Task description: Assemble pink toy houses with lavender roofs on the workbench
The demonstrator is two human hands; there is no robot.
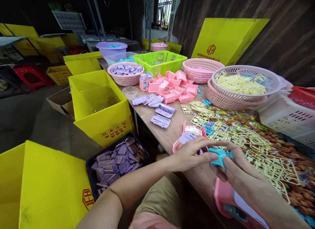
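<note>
Both hands meet over the table's near edge around a small light-blue plastic piece (218,157). My left hand (193,153) pinches its left side between thumb and fingers. My right hand (242,165) grips it from the right, with the fingertips partly hidden. Just beyond my left hand lies a pink plastic tray part (205,132), with a purple lid piece (188,137) beside it. Close to my right forearm, a pink and purple plastic case (223,196) sits at the table edge. Cream frame-like plastic parts (227,134) are spread past my fingers.
Purple lids (160,120) and pink boxes (172,91) lie on the table (147,115). Behind are a green basket (169,65) and a lavender basket (273,83) of cream parts. Brown pieces (285,147) cover the right side. Yellow cartons (105,124) and a dark crate (90,170) flank the left.
</note>
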